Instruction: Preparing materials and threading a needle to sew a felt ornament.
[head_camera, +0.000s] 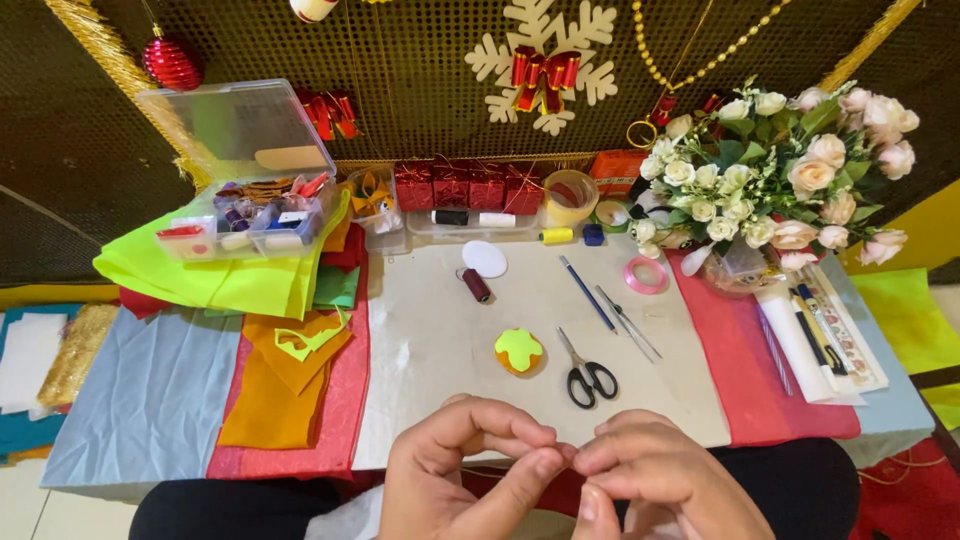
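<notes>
Was a low table (120, 440) draped in a grey-blue cloth (150, 390), overlaid with a pale mat (440, 330) at centre and red felt (760, 360) at the right; lay on the mat: black-handled scissors (588, 372), an orange-and-green felt piece (519, 351), a dark thread spool (476, 285), a blue pencil (587, 293)

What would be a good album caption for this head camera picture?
Left hand and right hand pinch fingertips together over a craft table, near scissors and an orange-and-green felt piece.
</notes>
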